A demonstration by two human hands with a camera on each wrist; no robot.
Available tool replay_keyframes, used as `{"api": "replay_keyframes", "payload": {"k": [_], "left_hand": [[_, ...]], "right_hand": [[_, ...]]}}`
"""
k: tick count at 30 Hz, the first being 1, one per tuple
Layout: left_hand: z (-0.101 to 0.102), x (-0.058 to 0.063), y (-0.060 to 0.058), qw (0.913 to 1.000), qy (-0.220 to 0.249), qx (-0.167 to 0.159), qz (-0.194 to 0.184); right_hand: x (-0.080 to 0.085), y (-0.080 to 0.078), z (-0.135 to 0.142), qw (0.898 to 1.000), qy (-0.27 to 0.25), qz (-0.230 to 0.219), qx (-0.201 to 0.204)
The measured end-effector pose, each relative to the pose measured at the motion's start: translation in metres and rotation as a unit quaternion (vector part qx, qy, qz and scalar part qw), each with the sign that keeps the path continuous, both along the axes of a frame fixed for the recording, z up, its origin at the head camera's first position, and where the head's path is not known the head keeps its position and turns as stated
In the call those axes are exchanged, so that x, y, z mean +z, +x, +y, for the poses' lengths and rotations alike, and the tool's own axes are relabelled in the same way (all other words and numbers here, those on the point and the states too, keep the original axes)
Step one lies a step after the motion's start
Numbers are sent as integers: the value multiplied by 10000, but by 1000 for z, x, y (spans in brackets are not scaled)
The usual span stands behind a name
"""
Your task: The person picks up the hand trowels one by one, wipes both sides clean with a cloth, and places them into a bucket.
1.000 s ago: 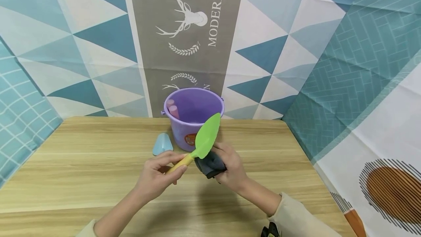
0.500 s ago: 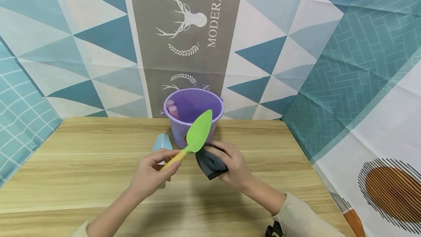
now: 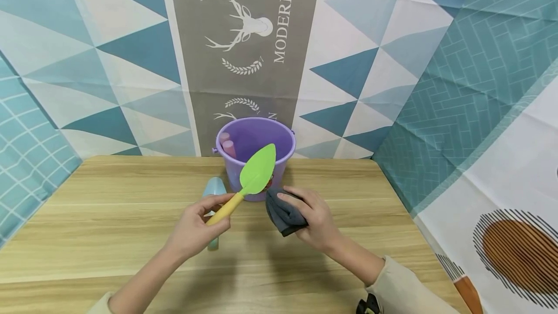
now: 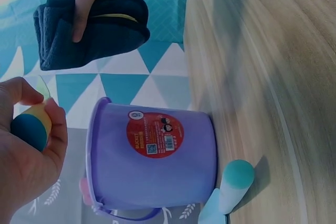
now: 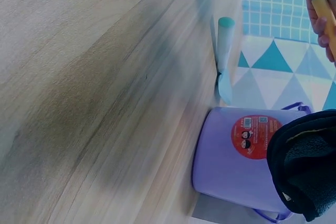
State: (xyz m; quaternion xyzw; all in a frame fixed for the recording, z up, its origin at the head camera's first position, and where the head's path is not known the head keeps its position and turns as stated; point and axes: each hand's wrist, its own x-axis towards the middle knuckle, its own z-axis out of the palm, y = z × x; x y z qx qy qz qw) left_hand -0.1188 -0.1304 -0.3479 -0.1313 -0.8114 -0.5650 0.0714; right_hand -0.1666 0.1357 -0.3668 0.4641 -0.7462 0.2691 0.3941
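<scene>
My left hand [image 3: 196, 229] grips the yellow handle of a toy trowel [image 3: 257, 168], its green blade tilted up in front of the bucket. A folded dark grey cloth [image 3: 283, 211] is held in my right hand [image 3: 316, 219], just right of the blade and apart from it. Behind both hands a purple bucket [image 3: 277, 171] stands upright at the back of the table. In the left wrist view the cloth [image 4: 105, 32] shows folded in layers, and the bucket [image 4: 152, 177] bears a red round label. Pink-handled items [image 3: 228, 148] lean inside the bucket; their lower parts are hidden.
A light blue toy shovel [image 3: 214, 186] lies on the wooden table [image 3: 109, 217] left of the bucket, partly covered by my left hand. In the right wrist view its pale handle [image 5: 224, 43] shows. Patterned cloth walls [image 3: 244, 81] rise behind and at both sides.
The trowel and my left hand have shifted left, away from the cloth. My right hand has moved slightly right with the cloth. More of the blue shovel's handle shows.
</scene>
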Motion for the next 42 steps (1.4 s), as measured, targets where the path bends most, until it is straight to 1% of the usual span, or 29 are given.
{"api": "replay_keyframes", "payload": {"k": [4, 8, 12, 18, 24, 32, 38, 42], "left_hand": [[-3, 2, -1, 9999, -68, 157, 15], [-5, 4, 0, 9986, -179, 469, -187], [-8, 5, -1, 9966, -235, 686, -388], [-10, 9, 0, 9950, -285, 852, -446], [-12, 12, 0, 9938, -404, 892, -534], [-14, 15, -1, 9917, -339, 1222, -229], [-15, 18, -4, 9882, -160, 1515, 134], [-15, 19, -5, 9857, -243, 1636, 322]], "right_hand": [[-1, -1, 0, 10000, -21, 45, 20], [-1, -1, 1, 10000, -29, 56, 33], [0, -1, 2, 10000, -43, 71, 41], [0, -1, 3, 10000, -11, 15, 27], [0, -1, 3, 10000, 20, -32, -8], [-1, 0, 5, 10000, 53, -40, -44], [-1, 2, 5, 9999, 94, -38, -54], [0, 2, 5, 9999, 94, -33, -52]]}}
